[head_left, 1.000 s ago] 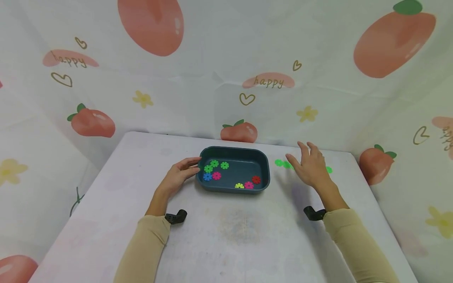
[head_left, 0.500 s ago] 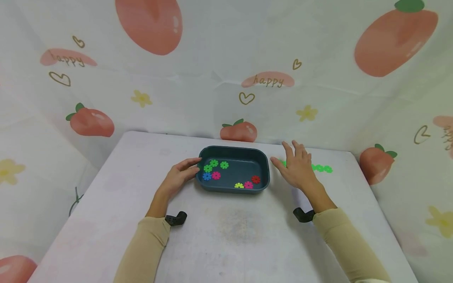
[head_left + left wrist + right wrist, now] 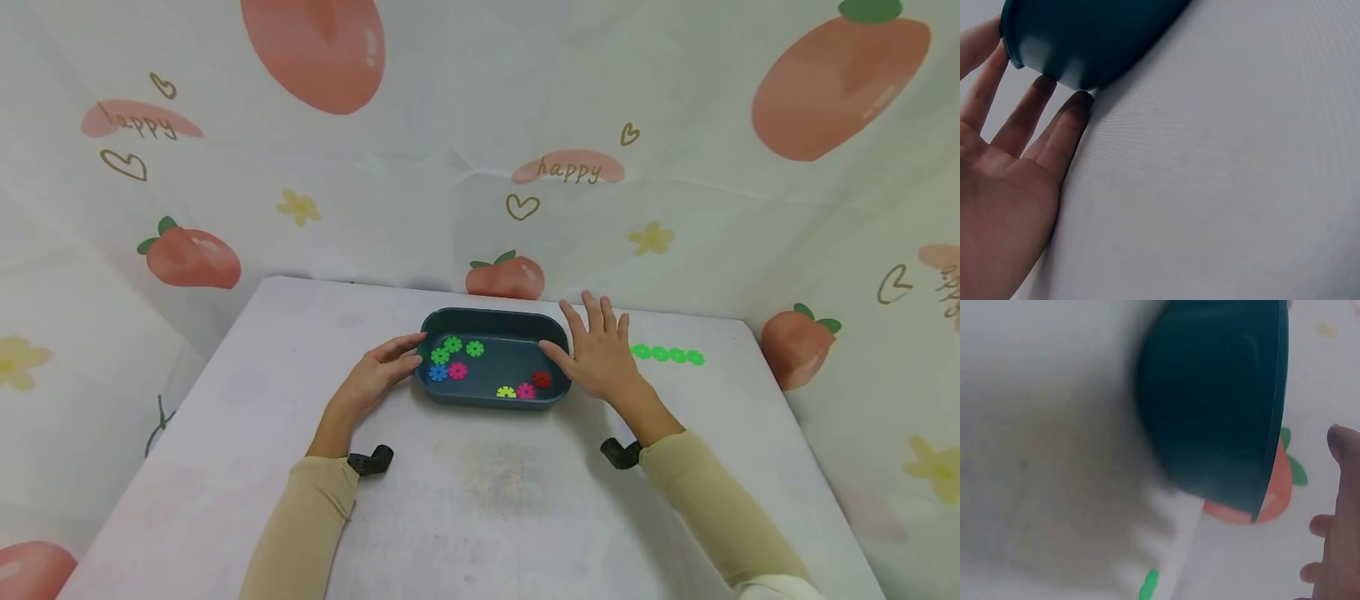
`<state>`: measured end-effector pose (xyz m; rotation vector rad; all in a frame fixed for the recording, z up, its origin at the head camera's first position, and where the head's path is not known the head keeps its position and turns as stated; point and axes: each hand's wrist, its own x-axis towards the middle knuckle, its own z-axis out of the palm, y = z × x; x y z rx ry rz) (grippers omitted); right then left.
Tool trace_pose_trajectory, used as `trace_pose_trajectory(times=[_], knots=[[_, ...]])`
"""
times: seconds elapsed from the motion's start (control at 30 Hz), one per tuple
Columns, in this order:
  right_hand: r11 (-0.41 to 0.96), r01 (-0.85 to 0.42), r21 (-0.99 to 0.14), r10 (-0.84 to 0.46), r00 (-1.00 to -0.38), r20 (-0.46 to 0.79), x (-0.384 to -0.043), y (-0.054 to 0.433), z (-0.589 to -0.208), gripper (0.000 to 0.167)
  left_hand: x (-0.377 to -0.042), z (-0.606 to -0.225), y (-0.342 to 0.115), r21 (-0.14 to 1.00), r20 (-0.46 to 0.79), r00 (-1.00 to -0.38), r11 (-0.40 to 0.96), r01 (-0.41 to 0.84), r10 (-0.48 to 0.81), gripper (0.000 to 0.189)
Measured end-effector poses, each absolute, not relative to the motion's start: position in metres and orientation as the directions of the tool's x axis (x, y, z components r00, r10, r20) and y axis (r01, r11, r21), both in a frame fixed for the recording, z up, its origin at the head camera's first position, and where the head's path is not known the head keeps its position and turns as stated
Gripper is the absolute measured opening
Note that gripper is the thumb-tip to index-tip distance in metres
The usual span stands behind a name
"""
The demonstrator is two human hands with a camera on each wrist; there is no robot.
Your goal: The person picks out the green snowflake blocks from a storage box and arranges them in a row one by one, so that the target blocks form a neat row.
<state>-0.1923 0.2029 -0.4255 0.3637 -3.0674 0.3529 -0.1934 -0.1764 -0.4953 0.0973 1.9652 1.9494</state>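
Note:
A dark teal rectangular tray (image 3: 495,358) sits near the far side of the table. Inside lie several small notched plastic discs: three green discs (image 3: 452,344), a blue disc (image 3: 438,372) and a pink disc (image 3: 457,371) at the left, plus a yellow disc (image 3: 506,392), another pink disc (image 3: 527,391) and a red disc (image 3: 541,379) at the front right. My left hand (image 3: 371,379) touches the tray's left end, its fingertips against the wall (image 3: 1054,50) in the left wrist view. My right hand (image 3: 603,358), fingers spread and holding nothing, hovers at the tray's right end, thumb overlapping the inside.
To the right of the right hand, a row of several green discs (image 3: 668,354) lies on the white table (image 3: 480,533). Behind stands a white cloth backdrop (image 3: 420,150) printed with peaches. Each wrist wears a black camera (image 3: 372,460).
My right hand has moved left from above the green row to the tray's right end, uncovering more of the row. The left hand and the tray's discs have stayed put.

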Motion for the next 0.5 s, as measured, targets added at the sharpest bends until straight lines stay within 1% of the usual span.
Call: trace_pose_trajectory(times=[0.23,0.5], knots=[[0.939,-0.3,-0.168,-0.292,-0.954,0.069,-0.194,0.182,-0.425,0.084,-0.193,-0.495,-0.177,0.976,-0.208,-0.929,0.006,-0.217,0.306,0.055],[0.918,-0.359,-0.167,-0.354,-0.933,0.059,-0.194,0.166,-0.429,0.083,-0.194,-0.494,-0.177,0.972,-0.219,-0.922,-0.006,-0.233,0.319,0.056]])
